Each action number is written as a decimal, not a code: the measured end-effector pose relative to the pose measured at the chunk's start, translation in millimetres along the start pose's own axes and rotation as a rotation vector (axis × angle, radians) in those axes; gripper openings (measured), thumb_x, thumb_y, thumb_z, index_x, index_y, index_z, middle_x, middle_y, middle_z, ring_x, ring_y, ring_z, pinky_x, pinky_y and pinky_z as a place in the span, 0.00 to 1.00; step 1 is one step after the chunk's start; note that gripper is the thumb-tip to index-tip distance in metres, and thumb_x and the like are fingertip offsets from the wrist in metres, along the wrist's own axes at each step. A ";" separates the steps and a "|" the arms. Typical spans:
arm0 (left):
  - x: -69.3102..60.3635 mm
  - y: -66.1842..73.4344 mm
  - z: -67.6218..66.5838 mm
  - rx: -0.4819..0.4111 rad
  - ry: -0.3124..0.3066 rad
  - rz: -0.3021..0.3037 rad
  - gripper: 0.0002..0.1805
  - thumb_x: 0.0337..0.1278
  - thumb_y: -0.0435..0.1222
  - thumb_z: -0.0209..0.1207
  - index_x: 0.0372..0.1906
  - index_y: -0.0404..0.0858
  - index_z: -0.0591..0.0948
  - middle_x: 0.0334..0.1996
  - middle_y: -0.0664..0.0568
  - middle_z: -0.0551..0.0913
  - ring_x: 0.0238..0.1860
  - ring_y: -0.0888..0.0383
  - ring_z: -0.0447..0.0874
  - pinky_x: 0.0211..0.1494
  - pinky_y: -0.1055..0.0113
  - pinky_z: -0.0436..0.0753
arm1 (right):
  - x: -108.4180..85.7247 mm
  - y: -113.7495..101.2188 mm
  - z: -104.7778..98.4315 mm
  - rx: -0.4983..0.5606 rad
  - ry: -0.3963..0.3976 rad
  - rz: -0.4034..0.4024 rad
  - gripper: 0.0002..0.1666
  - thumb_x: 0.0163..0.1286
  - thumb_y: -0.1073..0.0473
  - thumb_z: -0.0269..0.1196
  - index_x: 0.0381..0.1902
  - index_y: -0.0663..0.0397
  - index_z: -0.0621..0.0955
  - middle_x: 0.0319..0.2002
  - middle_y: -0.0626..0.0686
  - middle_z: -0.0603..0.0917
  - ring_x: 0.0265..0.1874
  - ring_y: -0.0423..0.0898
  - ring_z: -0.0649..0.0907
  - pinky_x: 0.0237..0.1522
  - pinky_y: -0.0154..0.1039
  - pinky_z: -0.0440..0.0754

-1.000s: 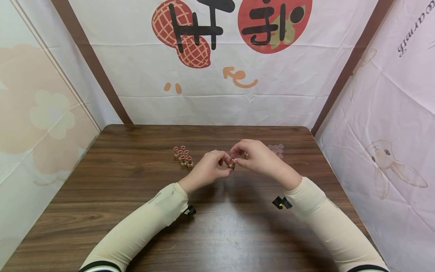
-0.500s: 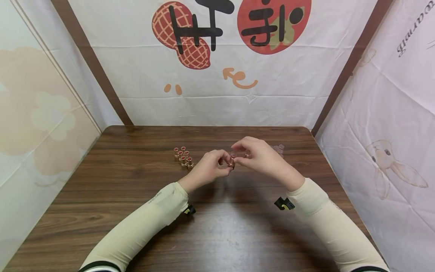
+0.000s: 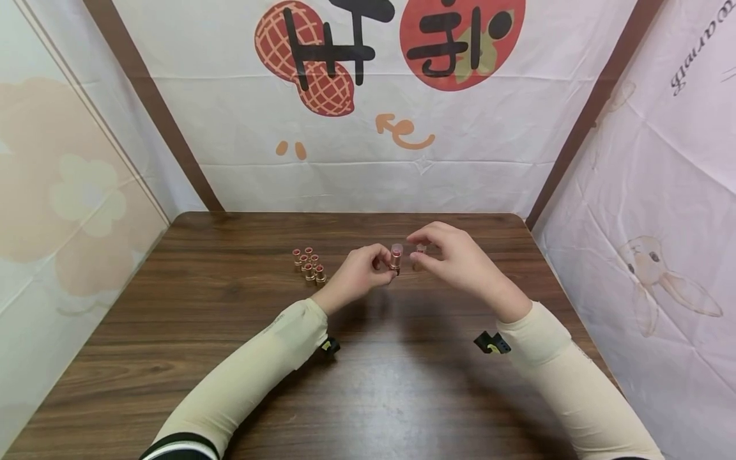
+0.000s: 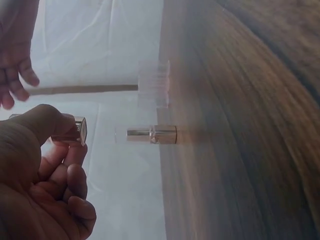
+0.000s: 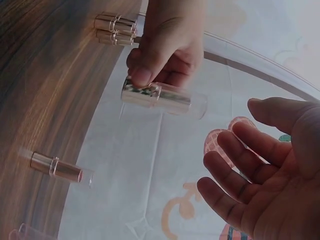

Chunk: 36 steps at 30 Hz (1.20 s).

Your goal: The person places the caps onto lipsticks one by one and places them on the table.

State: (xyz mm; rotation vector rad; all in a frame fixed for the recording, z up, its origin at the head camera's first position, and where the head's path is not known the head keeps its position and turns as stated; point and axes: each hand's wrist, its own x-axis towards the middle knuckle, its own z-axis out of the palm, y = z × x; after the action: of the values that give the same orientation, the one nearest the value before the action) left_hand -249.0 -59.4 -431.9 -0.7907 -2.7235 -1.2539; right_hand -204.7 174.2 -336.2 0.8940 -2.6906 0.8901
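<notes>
My left hand (image 3: 361, 271) pinches a gold lipstick tube (image 3: 396, 257) near its base, just above the table. A clear cap covers the tube's upper end, as the right wrist view shows on the same lipstick (image 5: 160, 97). Apart from it on the right is my right hand (image 3: 460, 262), its fingers spread and relaxed with nothing held. Behind those fingers a second lipstick with a clear cap (image 5: 57, 167) stands upright on the table, partly hidden in the head view. To the left stand several gold lipstick tubes (image 3: 308, 268) with red tops, uncapped as far as I can tell.
Several clear caps (image 4: 154, 84) stand together on the table beyond the second lipstick; my right hand hides them in the head view. The wood-grain table (image 3: 368, 383) ends at a white printed cloth (image 3: 356, 182) behind, with cloth walls on both sides.
My right hand has let go of the capped lipstick's top and drawn away to the right and back. My left hand has moved it slightly up and right.
</notes>
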 end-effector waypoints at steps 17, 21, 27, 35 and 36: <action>30.5 -25.1 17.8 -0.066 0.006 -0.112 0.10 0.62 0.39 0.69 0.43 0.43 0.81 0.40 0.55 0.85 0.39 0.59 0.81 0.44 0.63 0.80 | -7.2 5.7 -4.6 0.005 0.041 0.012 0.14 0.72 0.54 0.68 0.54 0.44 0.84 0.52 0.43 0.84 0.53 0.43 0.83 0.52 0.47 0.81; 35.9 -33.0 24.4 -0.071 0.014 -0.134 0.10 0.61 0.39 0.70 0.43 0.43 0.81 0.39 0.55 0.85 0.39 0.59 0.82 0.44 0.63 0.81 | -8.8 7.1 -6.0 0.011 0.046 0.005 0.14 0.72 0.55 0.68 0.54 0.46 0.84 0.52 0.45 0.84 0.54 0.45 0.83 0.53 0.49 0.81; 41.7 -42.2 32.8 -0.039 0.014 -0.156 0.10 0.61 0.39 0.69 0.43 0.43 0.81 0.39 0.55 0.85 0.38 0.59 0.81 0.42 0.63 0.79 | -9.4 8.9 -6.1 0.029 0.054 -0.002 0.13 0.71 0.57 0.69 0.53 0.46 0.85 0.52 0.46 0.84 0.54 0.48 0.83 0.54 0.51 0.81; 48.2 -51.3 38.0 -0.005 -0.006 -0.171 0.10 0.60 0.38 0.70 0.42 0.42 0.81 0.33 0.53 0.82 0.32 0.58 0.76 0.35 0.65 0.76 | -9.2 12.6 -4.7 0.032 0.050 -0.006 0.13 0.71 0.56 0.69 0.52 0.46 0.85 0.52 0.45 0.84 0.54 0.48 0.83 0.55 0.52 0.81; 49.2 -52.1 38.3 -0.003 -0.010 -0.172 0.10 0.60 0.37 0.71 0.42 0.42 0.81 0.32 0.52 0.82 0.31 0.58 0.76 0.34 0.65 0.76 | -9.3 12.9 -4.6 0.031 0.051 -0.007 0.13 0.71 0.56 0.69 0.52 0.46 0.85 0.52 0.45 0.84 0.54 0.48 0.83 0.55 0.52 0.81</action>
State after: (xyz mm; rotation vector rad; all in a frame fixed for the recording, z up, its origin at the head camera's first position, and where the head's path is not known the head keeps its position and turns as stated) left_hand -309.5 -38.8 -482.2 -0.5746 -2.8505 -1.2872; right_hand -205.0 189.7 -341.9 0.8737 -2.6362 0.9421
